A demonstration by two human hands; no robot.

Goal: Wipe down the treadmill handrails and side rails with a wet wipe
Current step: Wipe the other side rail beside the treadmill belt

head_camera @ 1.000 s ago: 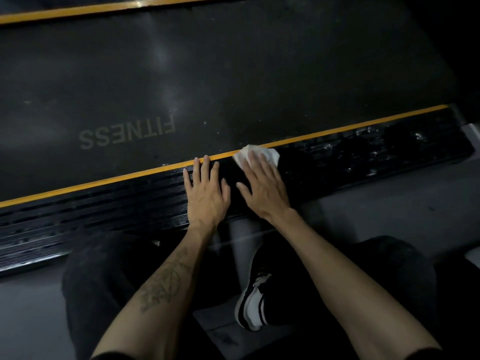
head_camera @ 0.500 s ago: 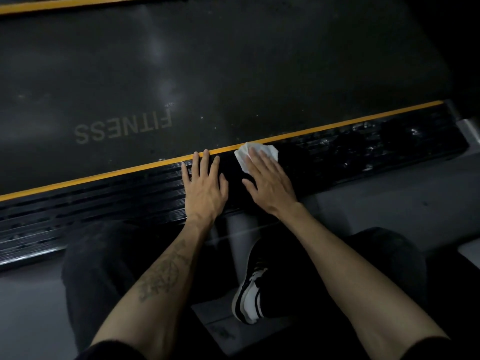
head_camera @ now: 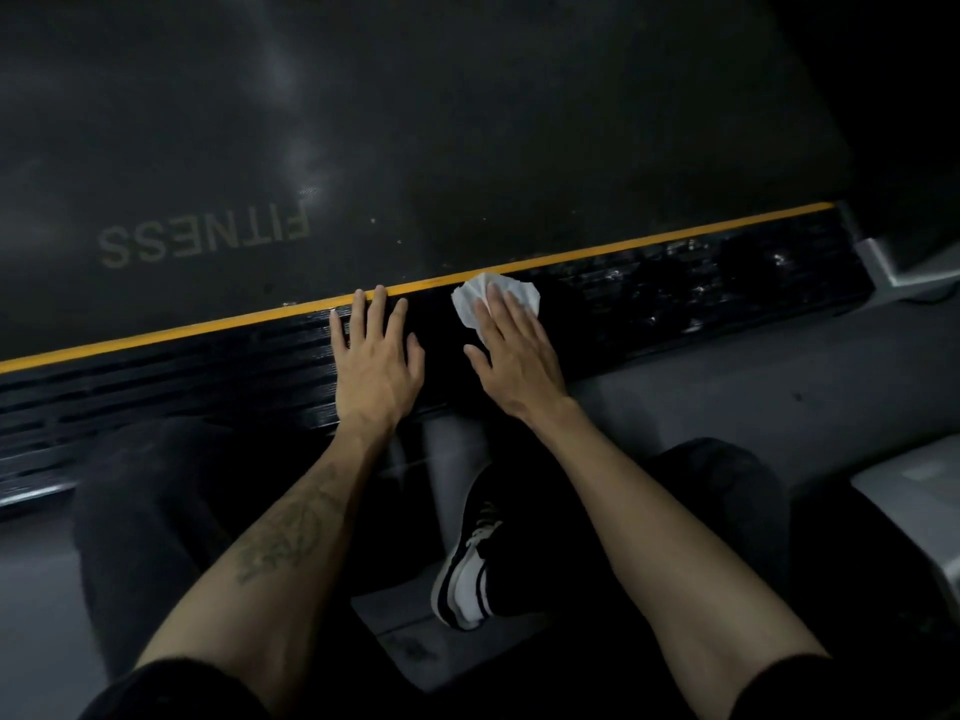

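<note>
- Darkness hides much: top-right corner at 1–2 o'clock is near black, nothing readable there.
- Handrails out of frame; only the treadmill belt (head_camera: 467, 122) and one side rail (head_camera: 675, 298) show, both cut off at the left edge.
- Belt print reads "FITNESS" (head_camera: 205, 236) upside down, faint, at 10 o'clock.
- Rail's ribbed black surface hard to make out under the hands; glints at 2 o'clock, could be wet, can't tell.
- Yellow stripe (head_camera: 649, 241) runs along rail's belt-side edge, 9 to 2 o'clock.
- Wet wipe (head_camera: 496, 298) lies on the rail just above centre, white, crumpled; lower part hidden under right hand's fingers.
- Right hand (head_camera: 514, 356): palm down, fingers straight & slightly fanned, pressing flat on the wipe, thumb out to the left. Forearm comes in from 5 o'clock.
- Left hand (head_camera: 376, 366): palm down on the rail just beside the right, at 9 o'clock of it, not touching. Fingers straight, spread, tips reaching the stripe; holds nothing. Tattooed forearm enters from 7 o'clock.
- Knees in dark trousers (head_camera: 140, 511) at 8 & 4 o'clock, edges lost in shadow.
- Black-and-white shoe (head_camera: 462, 579) at 6 o'clock on grey floor (head_camera: 727, 387), toe partly hidden by the leg.
</note>
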